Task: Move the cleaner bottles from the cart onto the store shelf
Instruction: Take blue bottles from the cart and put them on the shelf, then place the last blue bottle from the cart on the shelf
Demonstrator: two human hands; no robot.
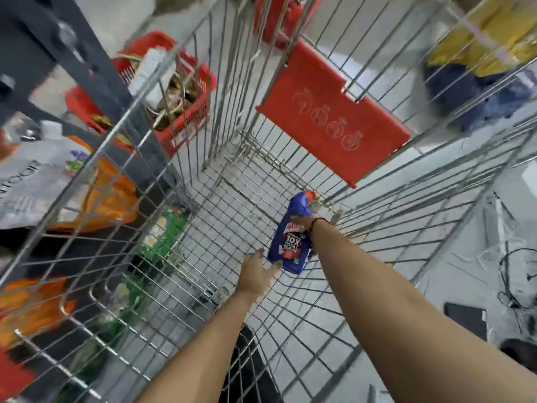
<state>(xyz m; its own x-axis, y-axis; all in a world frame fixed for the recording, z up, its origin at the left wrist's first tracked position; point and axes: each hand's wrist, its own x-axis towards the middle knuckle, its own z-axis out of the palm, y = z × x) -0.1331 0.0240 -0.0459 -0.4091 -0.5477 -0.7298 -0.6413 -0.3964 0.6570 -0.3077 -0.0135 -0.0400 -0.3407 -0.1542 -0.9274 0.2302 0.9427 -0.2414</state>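
**Both hands down in cart, last blue bottle in reach**

Blue cleaner bottle (292,238) lies on the wire floor of the cart (203,216), red cap toward 12 o'clock, base toward 6. Only bottle I can see in there.

Right hand (302,221) sits on the bottle's upper body at its 3 o'clock side; fingers wrap behind it, so I can't tell how tight the hold is. Left hand (257,273) at the bottle's 7 o'clock, fingers spread, tips near or just touching the base.

Risks, my read:
- one-handed lift on a smooth body could slip back onto the wire
- cap or base could snag the grid
- red flap (334,112) overhangs at 12 o'clock

Label: "10X" clear, "TOTAL CLEAN" probable. Brand word blurred.
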